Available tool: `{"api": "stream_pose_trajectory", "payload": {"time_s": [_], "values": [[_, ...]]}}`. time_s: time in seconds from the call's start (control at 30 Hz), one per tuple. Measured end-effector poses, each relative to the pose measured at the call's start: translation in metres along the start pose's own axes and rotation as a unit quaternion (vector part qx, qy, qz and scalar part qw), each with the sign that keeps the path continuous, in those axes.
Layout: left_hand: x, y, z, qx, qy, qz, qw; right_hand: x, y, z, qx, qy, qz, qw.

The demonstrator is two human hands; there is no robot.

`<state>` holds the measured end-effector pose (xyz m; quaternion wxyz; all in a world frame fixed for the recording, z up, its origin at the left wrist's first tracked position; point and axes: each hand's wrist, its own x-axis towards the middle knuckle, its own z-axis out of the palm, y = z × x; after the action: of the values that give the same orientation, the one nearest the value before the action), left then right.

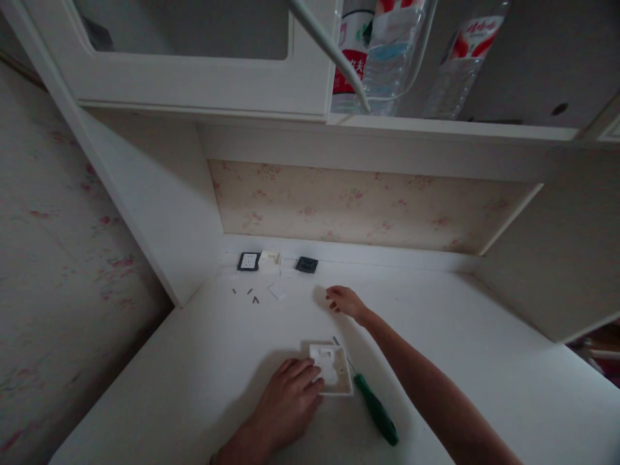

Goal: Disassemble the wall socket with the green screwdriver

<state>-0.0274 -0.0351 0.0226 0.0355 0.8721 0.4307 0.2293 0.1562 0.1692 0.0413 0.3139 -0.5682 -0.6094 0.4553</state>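
Observation:
My left hand [292, 395] grips the left side of a white plastic wall-socket box [341, 381], its fingers over the rim and the hollow side facing up. To the right of the box lies a screwdriver [375, 410] with a green handle, its shaft running along the box edge. My right hand [345, 301] is stretched forward above the tabletop, fingers loosely bent and apart, with nothing visible in them. The closest part to it is a black square piece [307, 265] near the back, which it does not touch.
At the back left are a black-framed socket [249, 261], a white plastic part [270, 259], several screws [256, 299] and a thin white frame [277, 291]. A shelf with bottles [460, 61] overhangs the white tabletop [232, 361]. A side panel [150, 194] stands left.

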Motion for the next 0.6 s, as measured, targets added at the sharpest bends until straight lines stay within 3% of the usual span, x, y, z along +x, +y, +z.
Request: {"api": "stream_pose_trajectory", "payload": {"time_s": [0.1,0.17,0.27,0.33,0.43,0.6], "values": [[0.011,-0.025,0.011,0.037,-0.003,-0.02,0.999,-0.064,0.028,-0.024,-0.013,-0.023,0.002,1.0],[0.024,-0.043,0.016,0.056,-0.003,-0.038,0.998,-0.112,0.05,-0.033,-0.017,0.034,-0.016,0.999],[0.048,-0.069,0.024,0.078,0.007,-0.058,0.995,-0.178,0.076,-0.033,-0.045,0.103,-0.022,0.993],[0.065,-0.085,0.031,0.085,0.017,-0.075,0.993,-0.21,0.085,-0.025,-0.092,0.109,-0.071,0.987],[0.082,-0.109,0.037,0.076,0.028,-0.088,0.993,-0.235,0.09,-0.012,-0.177,0.145,-0.134,0.964],[0.088,-0.141,0.03,0.075,0.028,-0.121,0.989,-0.237,0.089,-0.002,-0.254,0.166,-0.172,0.937]]}}
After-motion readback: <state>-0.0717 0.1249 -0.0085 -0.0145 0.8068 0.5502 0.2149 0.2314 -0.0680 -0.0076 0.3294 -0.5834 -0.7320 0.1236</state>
